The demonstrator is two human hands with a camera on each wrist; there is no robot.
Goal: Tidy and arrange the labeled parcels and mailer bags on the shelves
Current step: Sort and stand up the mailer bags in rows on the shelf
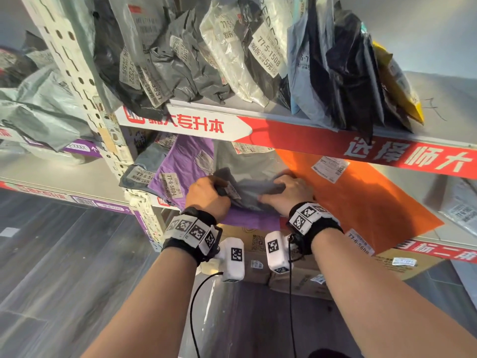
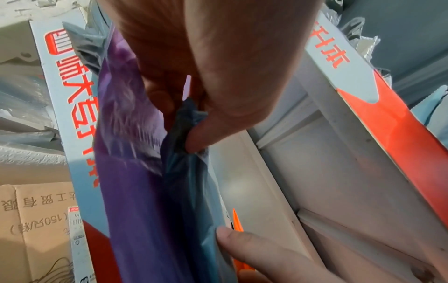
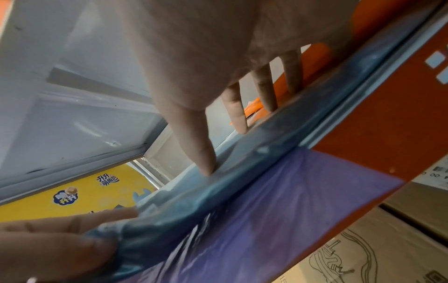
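Status: mid-task, by the look of it. Grey bag [image 1: 250, 188] lies on middle shelf [image 1: 438, 250], atop purple bag [image 1: 188, 161], orange bag [image 1: 366, 202] just right. Left grip [image 1: 207, 196] pinches its near-left edge; right grip [image 1: 286, 193] is spread, fingertips pressing its right side. Top bags [image 1: 227, 55] stand in a row, seemingly sorted. Left to do: purple and orange lie flat, overhanging the near edge. Upper shelf [image 1: 296, 131] hangs low over both hands; boxes [image 1: 304, 282] sit below.

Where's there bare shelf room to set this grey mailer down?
Middle shelf: bare between the orange mailer and the labelled parcel at far right. Upper shelf: bare right of the yellow mailer, crowded with upright mailers leftward.
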